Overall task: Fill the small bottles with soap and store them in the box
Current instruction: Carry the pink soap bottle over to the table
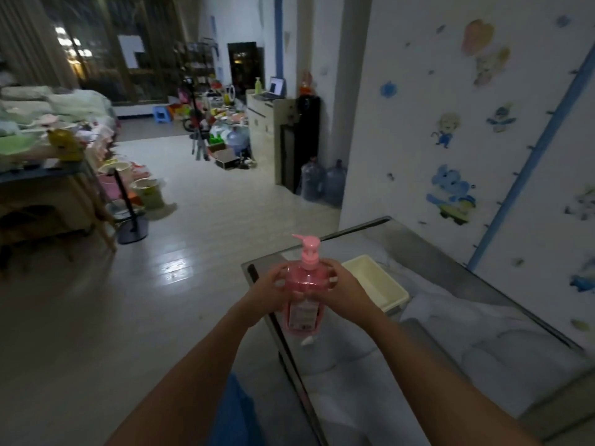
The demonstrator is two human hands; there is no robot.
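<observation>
Far left, a black stand (132,226) rises from the floor, well apart from the work. The left hand (269,292) curls round the left side of the pink soap bottle (304,284), and the right hand (346,291) wraps its right shoulder. The bottle is held upright over the table (450,323) edge. Just right lies the cream box (375,280), open. Behind it stand water jugs (322,185).

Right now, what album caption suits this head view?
Left hand and right hand grip a pink pump bottle at the table edge, near a cream box.
</observation>
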